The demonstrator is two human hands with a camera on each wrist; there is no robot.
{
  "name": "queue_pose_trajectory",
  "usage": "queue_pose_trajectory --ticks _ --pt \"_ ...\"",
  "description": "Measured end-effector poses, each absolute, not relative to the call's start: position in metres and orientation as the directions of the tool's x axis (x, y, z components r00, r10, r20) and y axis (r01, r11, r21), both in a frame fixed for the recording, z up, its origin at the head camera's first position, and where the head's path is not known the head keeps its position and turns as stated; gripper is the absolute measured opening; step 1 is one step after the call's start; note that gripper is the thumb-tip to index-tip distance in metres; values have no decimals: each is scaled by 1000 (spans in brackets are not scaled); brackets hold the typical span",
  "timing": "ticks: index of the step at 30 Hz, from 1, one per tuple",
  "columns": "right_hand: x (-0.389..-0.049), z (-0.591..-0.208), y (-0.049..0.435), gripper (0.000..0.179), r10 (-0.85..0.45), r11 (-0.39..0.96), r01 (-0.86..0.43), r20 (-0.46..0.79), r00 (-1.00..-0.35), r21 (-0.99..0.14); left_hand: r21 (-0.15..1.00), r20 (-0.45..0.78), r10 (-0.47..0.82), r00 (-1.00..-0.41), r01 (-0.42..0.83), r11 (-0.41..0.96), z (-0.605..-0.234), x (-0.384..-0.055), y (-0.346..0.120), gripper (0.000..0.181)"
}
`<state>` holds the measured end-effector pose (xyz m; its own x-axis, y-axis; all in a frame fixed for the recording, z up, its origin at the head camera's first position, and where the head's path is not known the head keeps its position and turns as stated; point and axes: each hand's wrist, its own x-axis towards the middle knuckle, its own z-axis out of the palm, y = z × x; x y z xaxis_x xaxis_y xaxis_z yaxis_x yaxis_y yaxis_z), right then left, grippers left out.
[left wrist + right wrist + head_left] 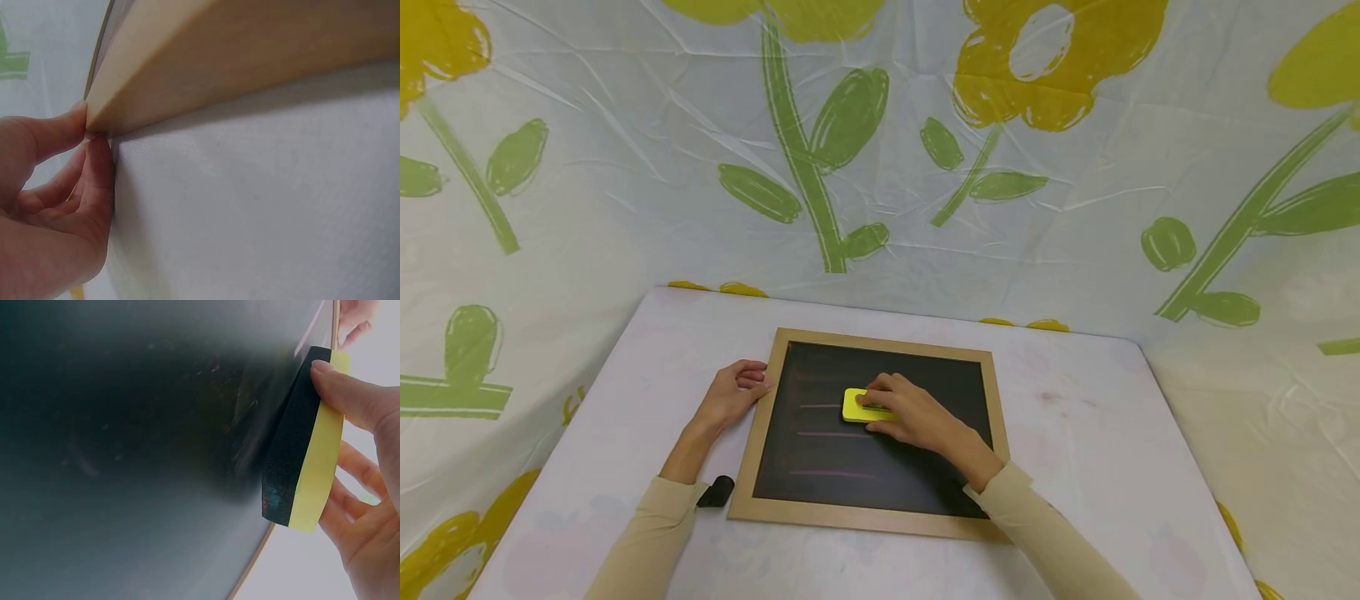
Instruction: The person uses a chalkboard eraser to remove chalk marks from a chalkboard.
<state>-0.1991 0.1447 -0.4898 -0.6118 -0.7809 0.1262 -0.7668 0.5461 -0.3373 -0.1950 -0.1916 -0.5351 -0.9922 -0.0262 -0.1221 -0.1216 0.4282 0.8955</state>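
Observation:
A chalkboard (880, 492) with a light wooden frame lies flat on the table, with several pink chalk lines (831, 434) on its left half. My right hand (910, 412) grips a yellow chalkboard eraser (853, 406) with a black felt side. In the right wrist view, the eraser's felt (290, 444) faces the board, and thumb and fingers hold it from opposite sides. At the board's left edge, my left hand (736, 393) pinches the wooden frame (187, 69) between thumb and fingertips; its other fingers are curled.
A small black object (717, 492) sits beside the left cuff, near the board's lower left corner. The white table (1075, 467) extends around the board. Behind it hangs a flower-print cloth (880, 192), which also covers the sides.

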Motion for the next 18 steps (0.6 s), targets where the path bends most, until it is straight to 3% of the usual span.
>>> queue_pose_trajectory --ticks 18 --pt "-201 -489 107 39 -805 521 -787 115 -582 -331 899 -112 -17 -994 -108 424 -535 -194 -192 39"
